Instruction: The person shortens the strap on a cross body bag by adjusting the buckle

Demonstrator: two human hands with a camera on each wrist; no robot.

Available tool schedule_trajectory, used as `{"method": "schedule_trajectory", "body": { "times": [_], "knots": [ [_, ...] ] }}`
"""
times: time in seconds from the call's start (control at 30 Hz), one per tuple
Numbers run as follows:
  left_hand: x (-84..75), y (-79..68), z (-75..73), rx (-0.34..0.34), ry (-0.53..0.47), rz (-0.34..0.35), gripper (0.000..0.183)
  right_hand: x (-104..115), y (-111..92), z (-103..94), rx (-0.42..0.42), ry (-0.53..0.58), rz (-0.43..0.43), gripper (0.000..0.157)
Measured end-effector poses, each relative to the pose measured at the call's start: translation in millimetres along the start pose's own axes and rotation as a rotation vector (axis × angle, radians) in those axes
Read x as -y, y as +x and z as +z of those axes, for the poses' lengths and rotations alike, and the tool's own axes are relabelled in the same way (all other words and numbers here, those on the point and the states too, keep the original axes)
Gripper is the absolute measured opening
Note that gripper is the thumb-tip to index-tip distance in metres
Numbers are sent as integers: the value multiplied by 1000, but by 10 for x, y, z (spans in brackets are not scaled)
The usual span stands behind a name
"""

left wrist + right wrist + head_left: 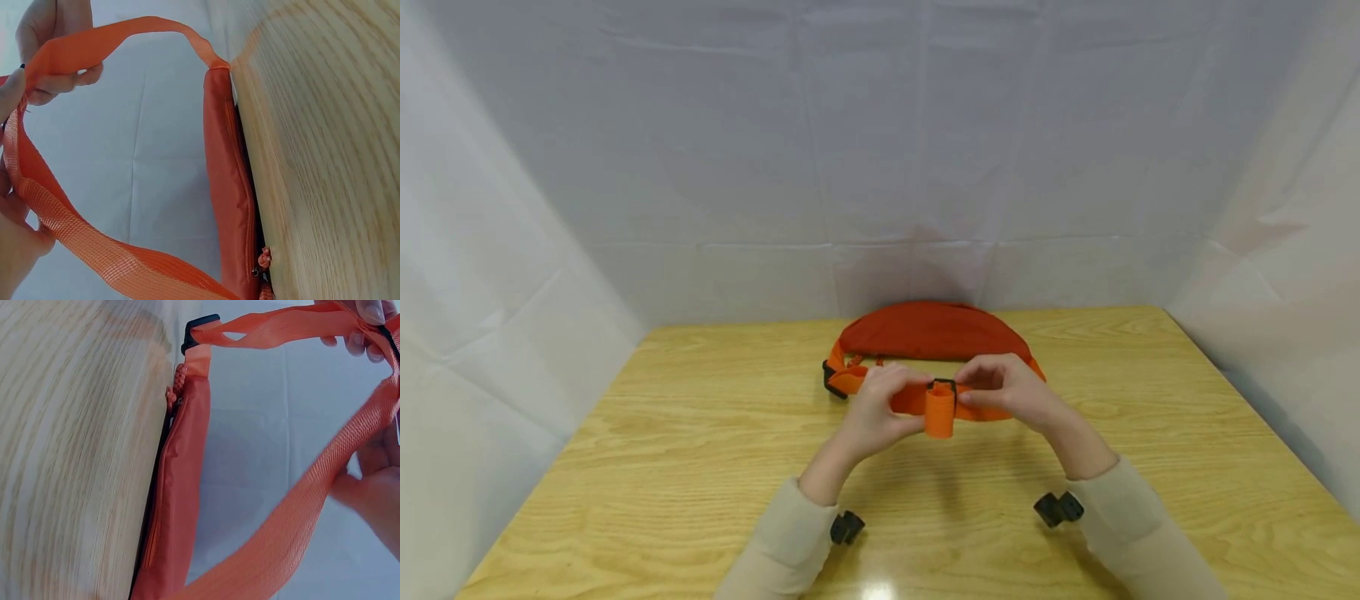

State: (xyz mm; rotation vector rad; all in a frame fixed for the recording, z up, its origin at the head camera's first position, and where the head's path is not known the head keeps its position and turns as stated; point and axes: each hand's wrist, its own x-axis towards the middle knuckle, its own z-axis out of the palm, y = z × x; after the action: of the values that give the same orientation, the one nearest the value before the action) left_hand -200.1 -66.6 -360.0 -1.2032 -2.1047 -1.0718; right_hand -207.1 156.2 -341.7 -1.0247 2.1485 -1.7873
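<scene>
A red waist bag [932,332] rests on the table with its orange strap [988,410] raised toward me. A black slider buckle [955,393] sits on the strap between my hands, and a short orange loop [938,419] of webbing hangs in front of it. My left hand [883,412] pinches the strap just left of the slider. On the other side, my right hand [1013,390] pinches strap at the slider's right edge, thumb below and fingers above. In the right wrist view a second black buckle [199,332] joins the strap to the bag's left end.
The light wooden table [737,467] carries the bag near its back edge. White sheeting [880,167] hangs behind and on both sides. Orange cord zipper pulls [265,257] dangle from the bag's zip. Each sleeve has a black clip-like piece [847,527] at the wrist.
</scene>
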Motion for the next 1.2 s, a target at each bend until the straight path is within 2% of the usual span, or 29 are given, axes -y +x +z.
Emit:
{"method": "schedule_trajectory", "body": {
  "times": [0.13,0.4,0.53,0.63,0.8,0.87,1.03,1.2],
  "knots": [
    [-1,0,-3,-12,2,1,44,-16,-26,-20,4,-71,-15,23],
    [-12,-4,-13,1,8,-19,44,-16,-52,-22,17,-119,-16,30],
    [-8,-7,-5,1,33,-10,45,17,-77,47,-3,-245,-2,42],
    [-8,-5,-7,-5,50,-8,45,19,-85,114,-37,-399,-88,51],
    [-4,-4,-12,-14,59,-7,45,-29,-56,196,-119,-671,-354,58],
    [-3,-4,-12,-13,64,-4,46,-46,-50,212,-152,-746,-427,59],
    [-9,-6,-18,4,74,2,46,-61,-67,229,-194,-842,-481,61],
    [-1,-10,-32,24,127,49,50,-81,-82,229,-206,-858,-511,51]
  ]
}}
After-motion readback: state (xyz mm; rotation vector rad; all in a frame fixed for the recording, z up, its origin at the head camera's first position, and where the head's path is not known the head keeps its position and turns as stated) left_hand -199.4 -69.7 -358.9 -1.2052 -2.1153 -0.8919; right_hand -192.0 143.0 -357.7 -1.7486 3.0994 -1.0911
